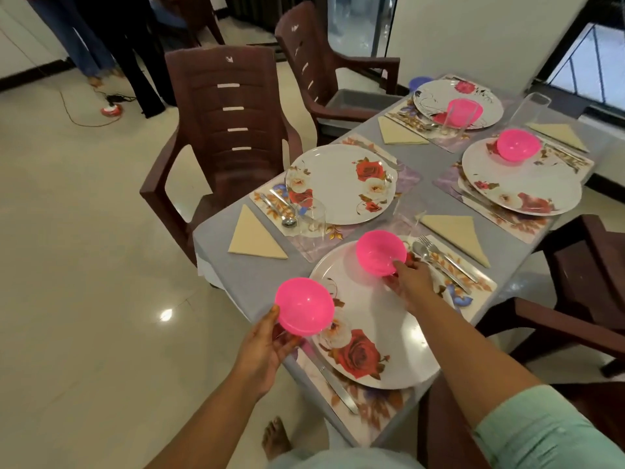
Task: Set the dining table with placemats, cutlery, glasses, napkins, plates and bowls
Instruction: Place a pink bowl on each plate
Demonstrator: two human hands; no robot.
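Note:
My left hand (270,343) holds a pink bowl (304,306) in the air beside the table's near-left corner. My right hand (411,282) grips the rim of a second pink bowl (380,252), which rests on the far edge of the nearest floral plate (372,319). That plate lies on a placemat (375,411) with a knife (338,389) on its left and a fork and spoon (439,258) on its right. The left-hand floral plate (338,182) carries no bowl. Pink bowls sit on the right plate (517,143) and the far plate (461,111).
Folded cream napkins (253,236) lie beside each setting, and clear glasses (313,214) stand near the plates. Brown plastic chairs (223,123) ring the grey table (257,275). People's legs and a cable are on the floor at far left. My bare foot (275,438) shows below.

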